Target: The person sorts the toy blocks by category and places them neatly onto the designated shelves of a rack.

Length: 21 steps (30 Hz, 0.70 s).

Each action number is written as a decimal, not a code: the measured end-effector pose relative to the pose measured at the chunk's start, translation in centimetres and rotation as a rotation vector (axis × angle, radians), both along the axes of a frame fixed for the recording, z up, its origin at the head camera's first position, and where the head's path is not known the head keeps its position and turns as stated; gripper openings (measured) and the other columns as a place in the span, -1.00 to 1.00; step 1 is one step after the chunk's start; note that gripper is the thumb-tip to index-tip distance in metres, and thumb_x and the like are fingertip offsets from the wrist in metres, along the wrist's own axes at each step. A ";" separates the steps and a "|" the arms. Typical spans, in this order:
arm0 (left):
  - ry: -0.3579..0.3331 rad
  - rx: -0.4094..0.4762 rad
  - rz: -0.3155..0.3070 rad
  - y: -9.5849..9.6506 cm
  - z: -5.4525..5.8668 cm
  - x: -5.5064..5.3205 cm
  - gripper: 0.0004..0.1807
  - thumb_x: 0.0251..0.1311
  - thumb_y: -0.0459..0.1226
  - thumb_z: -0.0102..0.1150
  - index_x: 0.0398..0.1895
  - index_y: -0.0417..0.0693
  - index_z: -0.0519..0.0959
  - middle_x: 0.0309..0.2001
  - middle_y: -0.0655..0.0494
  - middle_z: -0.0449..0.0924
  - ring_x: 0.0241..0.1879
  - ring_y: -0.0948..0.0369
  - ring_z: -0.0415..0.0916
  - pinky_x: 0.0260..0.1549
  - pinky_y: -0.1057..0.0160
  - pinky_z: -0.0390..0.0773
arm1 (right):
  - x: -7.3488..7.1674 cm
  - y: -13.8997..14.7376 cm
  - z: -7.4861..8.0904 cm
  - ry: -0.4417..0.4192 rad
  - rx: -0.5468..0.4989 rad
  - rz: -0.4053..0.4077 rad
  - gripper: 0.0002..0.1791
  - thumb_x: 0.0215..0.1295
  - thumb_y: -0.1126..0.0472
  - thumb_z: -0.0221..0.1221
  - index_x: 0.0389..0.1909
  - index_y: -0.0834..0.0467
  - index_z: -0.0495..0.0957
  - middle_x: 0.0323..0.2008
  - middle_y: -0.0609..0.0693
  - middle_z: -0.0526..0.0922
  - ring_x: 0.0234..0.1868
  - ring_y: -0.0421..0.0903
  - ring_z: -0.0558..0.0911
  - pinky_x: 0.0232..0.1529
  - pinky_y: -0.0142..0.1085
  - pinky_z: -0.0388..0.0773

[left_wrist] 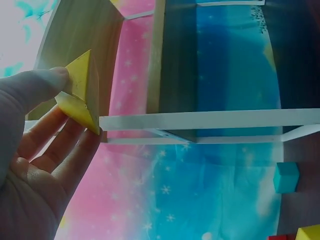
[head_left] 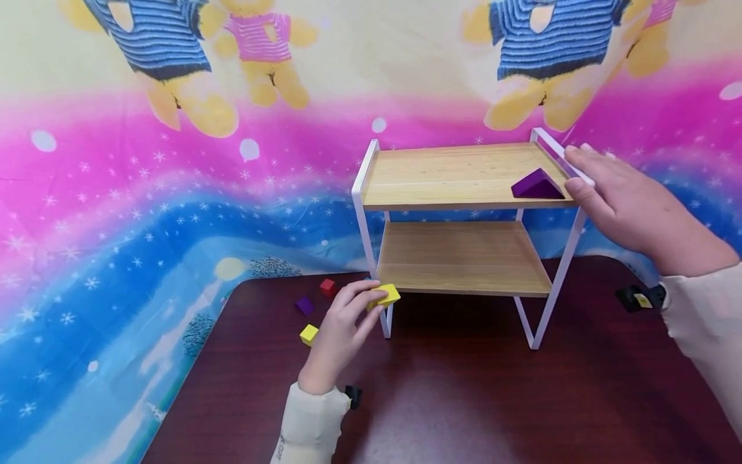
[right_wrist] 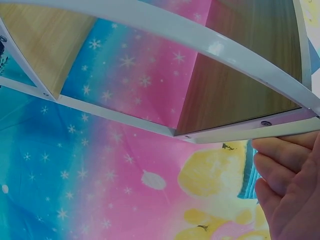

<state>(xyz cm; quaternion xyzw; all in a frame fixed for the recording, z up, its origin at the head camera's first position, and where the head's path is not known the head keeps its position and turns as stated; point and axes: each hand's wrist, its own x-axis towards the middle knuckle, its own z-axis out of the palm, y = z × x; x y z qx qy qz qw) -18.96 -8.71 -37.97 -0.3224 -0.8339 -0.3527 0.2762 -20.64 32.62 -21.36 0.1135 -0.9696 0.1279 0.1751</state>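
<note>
My left hand [head_left: 344, 322] pinches the yellow block [head_left: 390, 294] near the rack's left post [head_left: 366, 245] — well left of the purple wedge [head_left: 538, 185] on the top board [head_left: 452, 174]; my right hand [head_left: 643, 209], fingers straight at the right rail [head_left: 558, 154], is the nearer of the 2 to that wedge

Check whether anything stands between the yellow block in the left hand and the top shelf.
Nothing visible bars the front of the top shelf; just the left post rises near the held yellow block.
</note>
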 end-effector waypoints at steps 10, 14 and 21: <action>0.066 0.034 -0.054 1.1 1.9 -0.3 -0.68 0.24 -0.39 0.37 0.07 -0.07 0.68 0.19 0.03 0.55 0.20 0.12 0.49 0.08 0.27 0.60 | 0.0 -0.1 0.1 -0.007 0.009 -0.005 -0.27 0.61 -0.09 -0.18 0.64 0.04 -0.17 0.59 0.31 -0.11 0.57 0.35 -0.14 0.14 0.57 0.16; 0.102 0.023 -0.093 1.5 2.9 -0.4 -0.68 0.25 -0.39 0.35 0.08 -0.09 0.67 0.20 0.01 0.55 0.21 0.10 0.49 0.10 0.26 0.59 | 0.2 -0.1 0.2 -0.017 0.008 -0.002 -0.27 0.61 -0.09 -0.17 0.64 0.03 -0.17 0.59 0.30 -0.12 0.57 0.35 -0.14 0.14 0.58 0.16; 0.151 -0.021 -0.124 1.9 4.8 -0.4 -0.68 0.28 -0.36 0.34 0.10 -0.10 0.66 0.21 -0.01 0.54 0.21 0.09 0.49 0.14 0.28 0.56 | 0.3 0.0 0.3 -0.022 -0.004 0.016 -0.28 0.61 -0.08 -0.17 0.64 0.00 -0.17 0.60 0.25 -0.14 0.58 0.34 -0.16 0.17 0.57 0.12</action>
